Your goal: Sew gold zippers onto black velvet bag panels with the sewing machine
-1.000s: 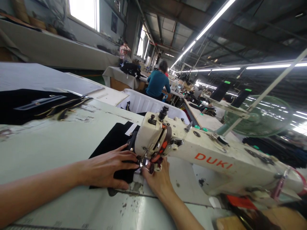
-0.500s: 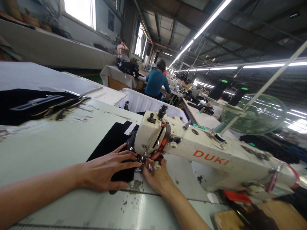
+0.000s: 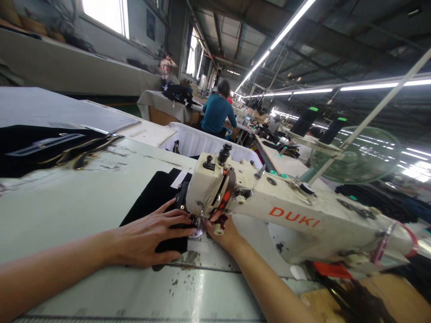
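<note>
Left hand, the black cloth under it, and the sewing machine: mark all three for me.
Left hand (image 3: 143,237): head view, on the back of the hand.
Black cloth (image 3: 151,197): head view, on its flat surface, beyond the hand.
Sewing machine (image 3: 286,200): head view, on its long body.

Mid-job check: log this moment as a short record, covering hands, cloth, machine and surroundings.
Left hand: spread palm-down, fingers on the black cloth
Right hand: beside the needle area, fingertips partly hidden; grip unclear
Cloth: flat on the table, right part at the machine
Machine: cream, marked DUKI in orange
Table's left: dark pieces with gold-coloured strips
Beyond machine: white bin; farther off, a person in a teal top
Right background: green fan
</note>
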### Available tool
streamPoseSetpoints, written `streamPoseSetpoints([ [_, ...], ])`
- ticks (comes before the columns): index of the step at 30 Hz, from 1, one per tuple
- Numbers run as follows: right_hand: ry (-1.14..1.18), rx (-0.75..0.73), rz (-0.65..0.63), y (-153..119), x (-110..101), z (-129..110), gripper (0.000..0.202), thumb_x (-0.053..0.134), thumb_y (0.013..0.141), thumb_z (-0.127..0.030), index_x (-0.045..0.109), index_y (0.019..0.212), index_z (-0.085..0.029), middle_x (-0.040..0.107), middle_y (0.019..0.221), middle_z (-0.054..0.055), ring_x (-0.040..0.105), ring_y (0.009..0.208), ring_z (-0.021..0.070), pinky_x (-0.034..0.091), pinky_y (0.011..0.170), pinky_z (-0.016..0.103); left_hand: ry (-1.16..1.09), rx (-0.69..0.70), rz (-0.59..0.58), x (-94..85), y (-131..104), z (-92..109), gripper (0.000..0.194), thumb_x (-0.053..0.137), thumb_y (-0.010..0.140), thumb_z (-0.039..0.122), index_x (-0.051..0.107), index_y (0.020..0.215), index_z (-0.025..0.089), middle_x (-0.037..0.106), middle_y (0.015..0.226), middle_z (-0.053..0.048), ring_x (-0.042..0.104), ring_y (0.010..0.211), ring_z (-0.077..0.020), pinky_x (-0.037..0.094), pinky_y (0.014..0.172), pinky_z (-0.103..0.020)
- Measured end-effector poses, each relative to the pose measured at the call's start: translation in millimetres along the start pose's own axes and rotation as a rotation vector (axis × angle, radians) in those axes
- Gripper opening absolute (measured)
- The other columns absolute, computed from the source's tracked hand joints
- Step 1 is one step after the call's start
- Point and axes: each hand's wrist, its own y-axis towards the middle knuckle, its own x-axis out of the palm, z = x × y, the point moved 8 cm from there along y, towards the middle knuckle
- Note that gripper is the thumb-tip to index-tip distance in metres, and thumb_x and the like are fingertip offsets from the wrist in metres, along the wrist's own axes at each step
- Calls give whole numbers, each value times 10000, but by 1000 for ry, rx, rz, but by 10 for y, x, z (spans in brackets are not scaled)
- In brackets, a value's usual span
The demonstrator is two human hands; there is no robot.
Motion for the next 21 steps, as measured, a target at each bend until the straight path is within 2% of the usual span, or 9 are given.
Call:
streamPoseSetpoints([
  [4,-21,-37,28,-293,-254,-34,170,622,889,-174,737,1015,-174,738,1044,135,680,1005,305,569,877,447,9,41,64,-22,-16,54,583,690,907,340,543,1466,268,634,1409,-100,551,1354,-276,71,1283,-518],
  [6,-30,-116,43,-455,-289,-137,196,604,932,-188,713,1094,-178,727,1084,138,672,1047,299,570,909,461,-1,13,71,-14,-15,43,527,692,900,325,597,1406,214,661,1370,-107,589,1313,-257,166,1283,-455],
  [8,-36,-240,31,-561,-229,-280,246,596,961,-182,685,1190,-191,731,1137,123,670,1092,283,546,990,474,-11,-32,47,10,-12,13,507,694,898,348,623,1374,189,664,1369,-108,597,1306,-255,286,1251,-404],
  [10,-37,-324,7,-596,-125,-376,294,576,980,-153,662,1258,-193,729,1197,113,677,1120,264,521,1052,471,-19,-66,17,27,-12,-17,517,697,898,375,629,1371,178,651,1389,-110,584,1323,-263,343,1225,-389],
  [13,-32,-361,6,-571,-27,-406,304,538,999,-122,662,1271,-179,729,1212,115,692,1120,252,535,1048,454,-51,-80,-2,22,-15,-45,535,698,903,363,612,1394,169,638,1409,-105,563,1347,-264,311,1243,-391],
  [18,-39,-406,61,-589,-16,-401,347,490,1007,-113,634,1320,-153,731,1199,129,690,1132,254,570,997,414,-118,-39,-19,-13,5,-22,516,677,926,292,574,1428,234,638,1418,-53,536,1372,-237,269,1263,-368],
  [21,-66,-385,49,-616,22,-386,350,503,1004,-138,621,1333,-158,719,1233,123,693,1123,263,564,1015,445,-131,-33,-23,-38,22,-15,493,658,933,265,578,1418,238,643,1412,-51,544,1365,-237,274,1261,-370],
])
